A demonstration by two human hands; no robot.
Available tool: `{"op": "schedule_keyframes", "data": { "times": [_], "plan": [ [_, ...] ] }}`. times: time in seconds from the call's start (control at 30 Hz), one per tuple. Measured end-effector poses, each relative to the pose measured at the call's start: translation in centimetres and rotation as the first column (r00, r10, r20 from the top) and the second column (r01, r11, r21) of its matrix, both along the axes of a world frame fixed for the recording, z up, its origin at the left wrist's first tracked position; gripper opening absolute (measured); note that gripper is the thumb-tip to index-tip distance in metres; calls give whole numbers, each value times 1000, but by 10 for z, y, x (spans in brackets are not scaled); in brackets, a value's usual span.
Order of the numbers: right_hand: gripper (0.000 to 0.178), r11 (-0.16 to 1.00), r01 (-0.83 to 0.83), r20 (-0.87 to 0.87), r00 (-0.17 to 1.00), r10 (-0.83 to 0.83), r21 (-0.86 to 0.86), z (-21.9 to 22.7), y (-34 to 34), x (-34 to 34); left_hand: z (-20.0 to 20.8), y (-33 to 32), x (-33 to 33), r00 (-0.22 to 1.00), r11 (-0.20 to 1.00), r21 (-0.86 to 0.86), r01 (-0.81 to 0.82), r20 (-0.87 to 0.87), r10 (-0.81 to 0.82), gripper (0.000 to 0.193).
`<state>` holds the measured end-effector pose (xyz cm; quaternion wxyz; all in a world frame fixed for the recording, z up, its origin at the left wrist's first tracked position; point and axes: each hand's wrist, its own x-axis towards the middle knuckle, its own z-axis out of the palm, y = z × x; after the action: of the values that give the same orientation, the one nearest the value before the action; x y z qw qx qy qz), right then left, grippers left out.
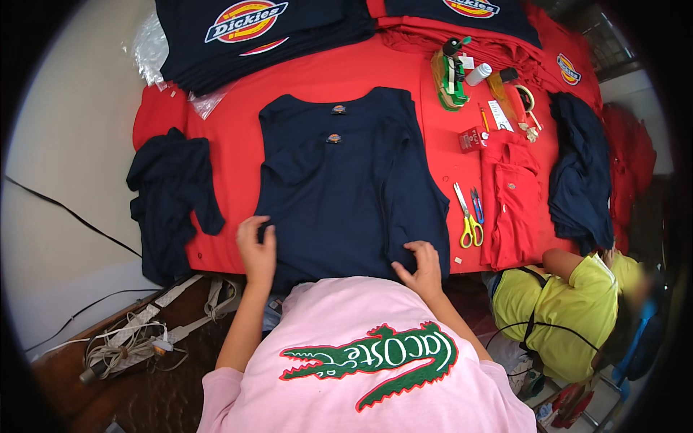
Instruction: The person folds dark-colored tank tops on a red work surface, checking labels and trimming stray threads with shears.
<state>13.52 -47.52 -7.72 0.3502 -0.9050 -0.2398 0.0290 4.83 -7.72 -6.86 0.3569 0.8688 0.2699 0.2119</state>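
Note:
A navy sleeveless shirt piece (pixel 332 195) lies spread out in front of me, its neckline at the far end. Two small woven labels (pixel 337 110) show near that neckline, one below the other. Soft folds run down its right half. My left hand (pixel 257 245) is at the shirt's lower left edge, thumb and fingers apart, with nothing visible in it. On the lower right part of the fabric rests my right hand (pixel 420 265), its thumb spread from the fingers. The shirt's near end is hidden behind my body.
Red cloth (pixel 231 137) covers the table. Yellow-handled scissors (pixel 467 220), blue thread snips (pixel 477 206), a folded red garment (pixel 510 202) and a green tape dispenser (pixel 451 76) lie right. Navy printed stacks (pixel 267 58) stand behind; a crumpled navy garment (pixel 170 195) lies left. A person in yellow (pixel 556 317) is at right.

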Motion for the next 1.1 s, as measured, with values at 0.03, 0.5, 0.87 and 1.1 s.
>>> {"op": "schedule_keyframes", "data": {
  "times": [0.03, 0.5, 0.87, 1.1],
  "plan": [
    [53, 998, -25, 17, 1000, 26, -57, -1, 3, -3, 5, -15, 17, 988, 983, 105, 149, 19, -152, 20],
    [52, 994, -97, 266, 958, 104, -41, -28, -9, 6, -21, -189, 175, 696, 514, 477, 712, -391, -602, 82],
    [35, 993, -50, 38, 998, 46, 110, -26, -24, -15, -61, 4, 93, 960, 747, 603, 278, -194, -201, 57],
    [26, 986, 40, 33, 998, -46, 159, -37, -16, -6, -59, 18, -39, 996, 884, 461, 80, -74, -52, 47]
  ]
}}
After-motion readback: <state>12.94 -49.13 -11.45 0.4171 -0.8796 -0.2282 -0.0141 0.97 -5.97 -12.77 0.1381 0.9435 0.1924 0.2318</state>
